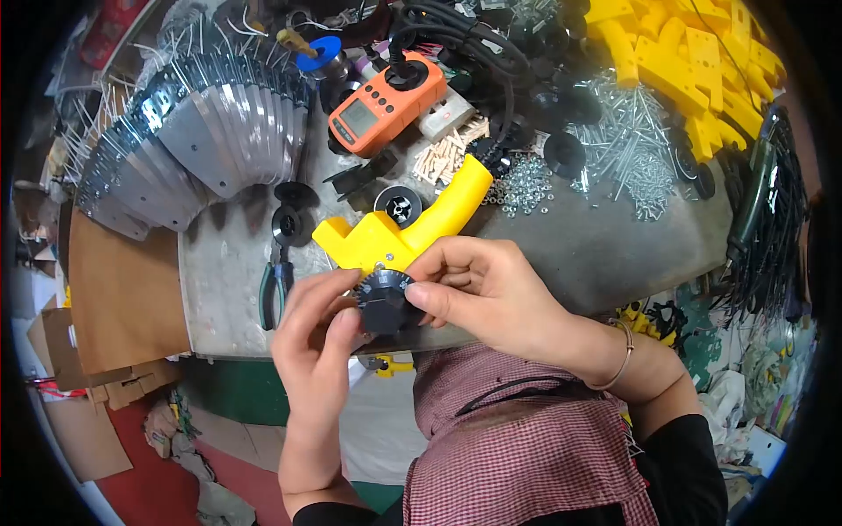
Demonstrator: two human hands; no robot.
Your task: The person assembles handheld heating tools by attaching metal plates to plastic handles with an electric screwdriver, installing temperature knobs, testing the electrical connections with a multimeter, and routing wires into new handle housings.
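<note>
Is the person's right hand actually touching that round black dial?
Touching. The head camera's view shows the right hand with its thumb tip lying on the edge of the black dial, no gap between them.

Assembly workshop, loose screws (pixel 627 131), yellow housings (pixel 671 66), pliers (pixel 274 294)

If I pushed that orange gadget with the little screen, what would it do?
The orange gadget probably wouldn't roll, since it's boxy. It looks chunky and stiff, so it likely wouldn't bend. The black cord at its top end might tug back.
</note>
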